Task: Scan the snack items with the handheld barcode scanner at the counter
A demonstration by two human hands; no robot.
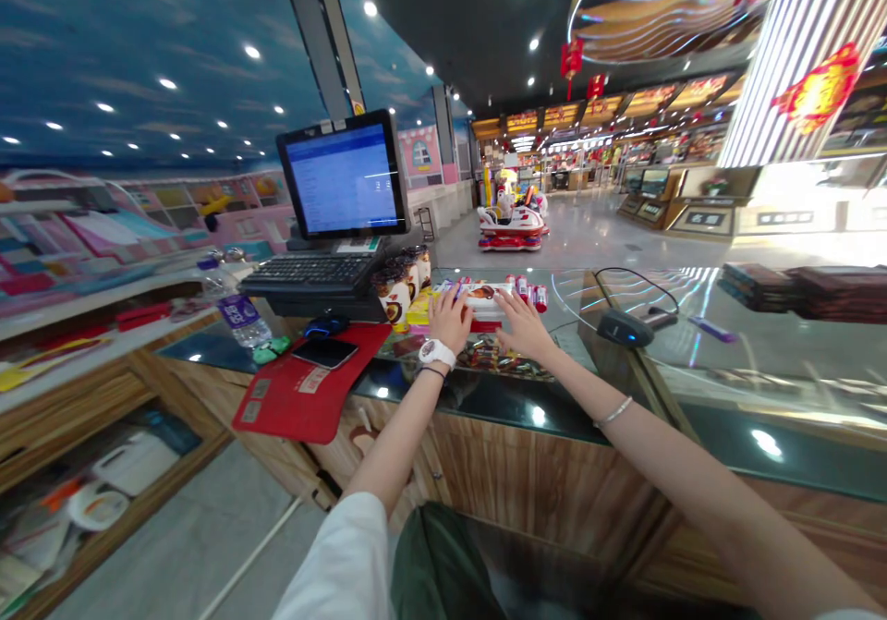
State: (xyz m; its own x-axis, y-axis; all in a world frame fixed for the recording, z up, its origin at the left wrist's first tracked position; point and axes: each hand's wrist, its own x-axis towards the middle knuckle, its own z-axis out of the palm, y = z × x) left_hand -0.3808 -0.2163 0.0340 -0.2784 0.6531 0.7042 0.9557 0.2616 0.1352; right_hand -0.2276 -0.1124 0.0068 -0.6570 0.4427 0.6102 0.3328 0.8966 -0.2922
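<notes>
On the glass counter lies a white snack packet (485,295) with a brown picture on it. My left hand (450,322), wearing a white watch (437,353), rests at the packet's left end with its fingers stretched out. At the other end is my right hand (525,326), fingers spread and thumb apart, fingertips touching or just over the packet. Several red and purple tubes (532,295) stick out behind and right of it. Yellow packs (419,308) lie left of my left hand, beside brown-and-white printed cups (394,295).
To the left stand a monitor (346,181), a keyboard (309,272) and a water bottle (242,313). A phone (325,352) lies on a red mat (305,407). At right are a black device (625,327) with a cable and stacked dark packs (838,292).
</notes>
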